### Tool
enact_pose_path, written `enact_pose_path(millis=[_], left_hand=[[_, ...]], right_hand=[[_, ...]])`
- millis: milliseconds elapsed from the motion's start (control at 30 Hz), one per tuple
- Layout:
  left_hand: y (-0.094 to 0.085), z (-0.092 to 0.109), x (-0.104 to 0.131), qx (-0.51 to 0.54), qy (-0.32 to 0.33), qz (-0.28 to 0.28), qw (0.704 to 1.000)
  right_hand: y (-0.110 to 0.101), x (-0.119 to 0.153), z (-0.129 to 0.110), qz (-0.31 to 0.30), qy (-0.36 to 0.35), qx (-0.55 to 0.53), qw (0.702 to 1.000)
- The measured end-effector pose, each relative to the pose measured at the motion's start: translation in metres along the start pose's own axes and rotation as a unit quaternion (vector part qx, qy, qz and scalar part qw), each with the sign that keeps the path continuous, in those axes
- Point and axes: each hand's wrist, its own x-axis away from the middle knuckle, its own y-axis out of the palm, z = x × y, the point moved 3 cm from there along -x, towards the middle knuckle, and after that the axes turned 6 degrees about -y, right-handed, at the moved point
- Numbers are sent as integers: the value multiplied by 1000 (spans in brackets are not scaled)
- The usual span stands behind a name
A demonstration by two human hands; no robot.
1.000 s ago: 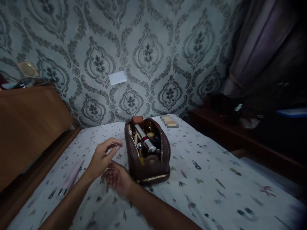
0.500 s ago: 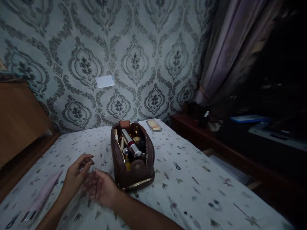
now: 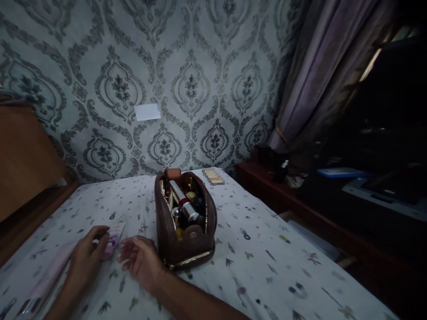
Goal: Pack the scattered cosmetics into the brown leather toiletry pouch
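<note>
My left hand (image 3: 88, 253) is closed on a small pink-and-white packet (image 3: 114, 239), gripped at its left edge between thumb and fingers. Whether it is a flat packet or a small tube is hard to tell. To the right of it, my right hand (image 3: 143, 262) is held palm inward with loosely bent fingers apart and nothing in them. Just beyond my right hand stands a brown toiletry bag (image 3: 187, 249), unzipped. Inside lie a silver cylinder with a red band (image 3: 183, 202) and several small cosmetics. A long pale pink tube (image 3: 50, 278) with a shiny cap lies beside my left forearm.
The patterned sheet (image 3: 247, 266) covers the bed. A blurred-out flat item (image 3: 213, 176) lies at its far end, near the papered wall (image 3: 187, 89). On the left is a brown wooden piece of furniture (image 3: 26, 155); a dark red ledge (image 3: 256, 182) runs along the right.
My left hand has moved left and down, away from my right hand, and the pink-and-white packet now shows in it. My right hand has barely moved. The bag stays put.
</note>
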Motion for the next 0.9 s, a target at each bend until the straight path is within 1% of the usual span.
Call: enact_pose_path(millis=[67, 167, 233, 333, 467, 600, 767, 833, 900], left_hand=[[1, -5, -3, -10, 6, -6, 1000], [2, -7, -5, -11, 10, -4, 1000], [1, -5, -6, -4, 16, 3, 1000], [1, -1, -6, 3, 23, -1, 1000], [-2, -6, -6, -30, 7, -1, 1000], [-4, -6, -1, -64, -9, -19, 998], [-4, -1, 8, -100, -49, -45, 993], [-5, -1, 9, -94, -60, -60, 992], [-8, -1, 7, -68, -63, -80, 992]], right_hand=[[-2, -2, 1, 7, -22, 3, 1000], [-4, -3, 0, 17, -30, 3, 999], [-3, -2, -2, 22, -24, 5, 999], [-1, 0, -6, 28, -18, 11, 999], [0, 0, -7, 22, 0, 5, 1000], [-1, 0, -6, 26, 4, 17, 1000], [-3, 0, -6, 24, -1, 31, 999], [-3, 0, -6, 24, -3, 31, 999], [-3, 0, -5, 31, -5, 27, 999]])
